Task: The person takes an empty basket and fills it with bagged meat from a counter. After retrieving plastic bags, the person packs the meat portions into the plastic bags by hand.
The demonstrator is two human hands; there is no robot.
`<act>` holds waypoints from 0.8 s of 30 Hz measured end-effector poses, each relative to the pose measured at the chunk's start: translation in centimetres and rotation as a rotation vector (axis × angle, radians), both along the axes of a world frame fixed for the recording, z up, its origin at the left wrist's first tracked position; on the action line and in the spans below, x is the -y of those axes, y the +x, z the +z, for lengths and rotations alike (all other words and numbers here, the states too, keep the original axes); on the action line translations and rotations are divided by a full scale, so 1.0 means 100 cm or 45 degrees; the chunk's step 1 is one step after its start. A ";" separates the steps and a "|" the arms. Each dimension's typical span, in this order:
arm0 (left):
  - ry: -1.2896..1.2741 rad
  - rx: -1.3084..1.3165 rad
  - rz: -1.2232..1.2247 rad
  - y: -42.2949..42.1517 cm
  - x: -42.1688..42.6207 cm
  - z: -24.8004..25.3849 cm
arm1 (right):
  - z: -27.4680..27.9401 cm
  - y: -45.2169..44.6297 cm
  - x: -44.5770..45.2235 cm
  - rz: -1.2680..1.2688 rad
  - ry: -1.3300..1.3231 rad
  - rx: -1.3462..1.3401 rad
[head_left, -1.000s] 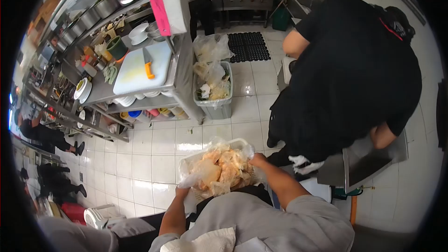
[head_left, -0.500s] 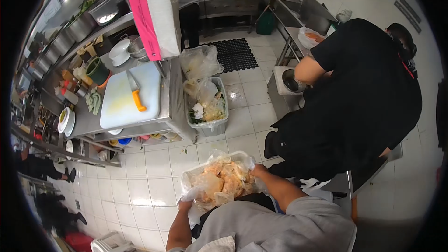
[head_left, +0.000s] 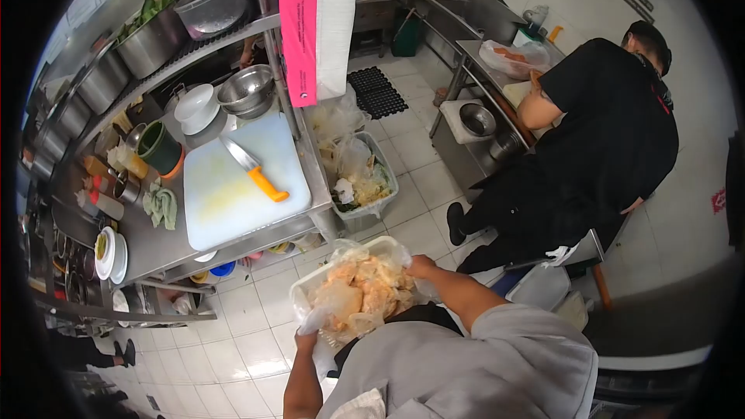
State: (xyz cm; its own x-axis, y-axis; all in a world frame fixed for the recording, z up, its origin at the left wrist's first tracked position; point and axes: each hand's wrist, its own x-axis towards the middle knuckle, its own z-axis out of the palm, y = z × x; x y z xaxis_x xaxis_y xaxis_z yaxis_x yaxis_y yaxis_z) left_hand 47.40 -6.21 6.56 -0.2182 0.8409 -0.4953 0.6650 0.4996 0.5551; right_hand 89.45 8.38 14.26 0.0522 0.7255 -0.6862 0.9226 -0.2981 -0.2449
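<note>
A white basket [head_left: 299,292], lined with clear plastic, is held against my body at waist height. Inside the plastic lie pale orange pieces that look like raw meat [head_left: 371,283]. My left hand [head_left: 307,327] is closed on the basket's near left side, over the plastic. At the right rim my right hand [head_left: 420,265] grips the basket with its fingers wrapped round the edge. The fingertips of both hands are partly hidden by plastic. Beyond the basket's left side is a steel table [head_left: 163,252] carrying a white cutting board [head_left: 233,217] and a knife with an orange handle [head_left: 268,185].
A bin of scraps [head_left: 386,203] stands by the table's end. A person in black [head_left: 597,132] bends over a steel counter on the right. Pots [head_left: 153,43] line the upper shelf. A pink and white panel [head_left: 299,31] hangs at the table's corner. A black mat [head_left: 377,93] lies on the floor.
The steel table, cutting board and bin have come nearer in view. The basket stays in both my hands. The person in black has shifted, and more of the right counter shows.
</note>
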 end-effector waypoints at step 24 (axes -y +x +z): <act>-0.081 -0.038 1.398 -0.192 0.243 0.052 | -0.072 -0.404 0.007 1.070 0.087 -0.274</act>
